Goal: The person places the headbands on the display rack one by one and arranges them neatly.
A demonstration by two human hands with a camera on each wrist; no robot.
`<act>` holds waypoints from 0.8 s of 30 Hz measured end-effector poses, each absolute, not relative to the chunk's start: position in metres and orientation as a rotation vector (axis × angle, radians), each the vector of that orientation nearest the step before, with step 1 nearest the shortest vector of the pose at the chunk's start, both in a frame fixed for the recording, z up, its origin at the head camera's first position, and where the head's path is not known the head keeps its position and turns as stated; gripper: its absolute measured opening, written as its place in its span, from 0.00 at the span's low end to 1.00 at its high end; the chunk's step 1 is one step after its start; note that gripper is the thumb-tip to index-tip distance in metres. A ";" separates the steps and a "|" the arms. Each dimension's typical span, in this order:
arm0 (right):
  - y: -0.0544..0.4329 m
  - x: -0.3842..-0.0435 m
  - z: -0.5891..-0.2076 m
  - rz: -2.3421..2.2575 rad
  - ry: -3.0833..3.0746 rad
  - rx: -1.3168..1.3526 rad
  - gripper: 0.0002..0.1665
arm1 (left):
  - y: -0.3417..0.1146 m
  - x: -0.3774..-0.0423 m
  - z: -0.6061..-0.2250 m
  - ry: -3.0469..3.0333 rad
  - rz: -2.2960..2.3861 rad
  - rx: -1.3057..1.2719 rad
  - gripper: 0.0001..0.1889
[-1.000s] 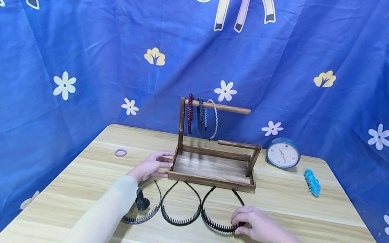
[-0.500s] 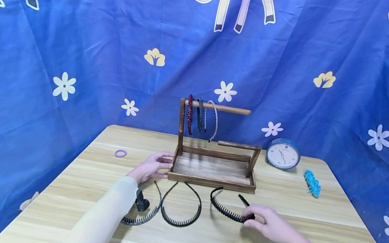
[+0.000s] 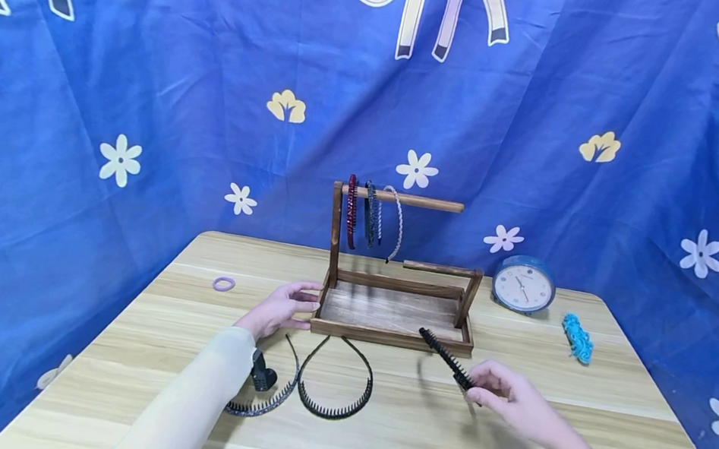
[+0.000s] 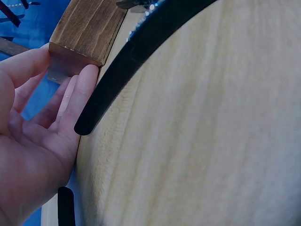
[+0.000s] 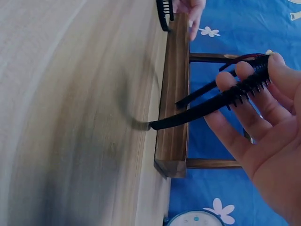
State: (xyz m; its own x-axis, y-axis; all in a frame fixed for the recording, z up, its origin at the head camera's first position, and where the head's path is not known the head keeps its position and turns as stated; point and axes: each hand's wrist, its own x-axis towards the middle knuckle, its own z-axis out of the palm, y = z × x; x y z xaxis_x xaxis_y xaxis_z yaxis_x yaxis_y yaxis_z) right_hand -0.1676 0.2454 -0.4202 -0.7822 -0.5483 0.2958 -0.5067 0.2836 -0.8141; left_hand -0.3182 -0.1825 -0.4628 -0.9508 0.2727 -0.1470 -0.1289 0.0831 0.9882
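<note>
My right hand (image 3: 517,404) pinches a black toothed headband (image 3: 447,357) above the table, just in front of a brown wooden rack (image 3: 385,338). In the right wrist view the thumb and fingers hold the headband (image 5: 202,109) at its toothed curve, its ends pointing toward the rack. My left hand (image 3: 278,309) touches the rack's left end with extended fingers, as the left wrist view shows at the wooden corner (image 4: 77,56). In front of the rack lie another black headband (image 3: 333,413) and a dark glittery one (image 3: 260,410), partly hidden by the left arm.
On the rack's upper bar (image 3: 431,203) hang a red headband (image 3: 351,212), dark ones and a white braided one (image 3: 399,224). A lower bar (image 3: 439,269) stands at right. Around it are a blue clock (image 3: 523,284), blue cord (image 3: 576,338) and purple ring (image 3: 223,284).
My right hand has lifted the black headband off the table and moved it right and toward the rack, turning it edge-on. The left hand has stayed at the rack's end.
</note>
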 end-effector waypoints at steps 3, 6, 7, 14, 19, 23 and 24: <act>0.250 -0.168 -0.419 -1.639 2.429 -1.015 0.09 | -0.183 -0.319 -0.463 2.072 1.942 0.146 0.28; 0.255 -0.169 -0.418 -1.685 2.421 -0.996 0.09 | -0.183 -0.319 -0.463 2.075 1.937 0.150 0.28; 0.257 -0.169 -0.418 -1.705 2.411 -0.986 0.09 | -0.183 -0.319 -0.463 2.075 1.938 0.149 0.28; 0.268 -0.169 -0.414 -1.854 2.297 -0.926 0.10 | -0.183 -0.320 -0.463 2.075 1.942 0.137 0.28; 0.280 -0.166 -0.411 -1.919 2.251 -0.849 0.10 | -0.182 -0.319 -0.464 2.067 1.944 0.133 0.28; 0.288 -0.163 -0.407 -1.907 2.339 -0.745 0.08 | -0.183 -0.320 -0.465 2.062 1.944 0.141 0.28; 0.290 -0.162 -0.406 -1.908 2.347 -0.732 0.08 | -0.183 -0.320 -0.465 2.059 1.943 0.144 0.28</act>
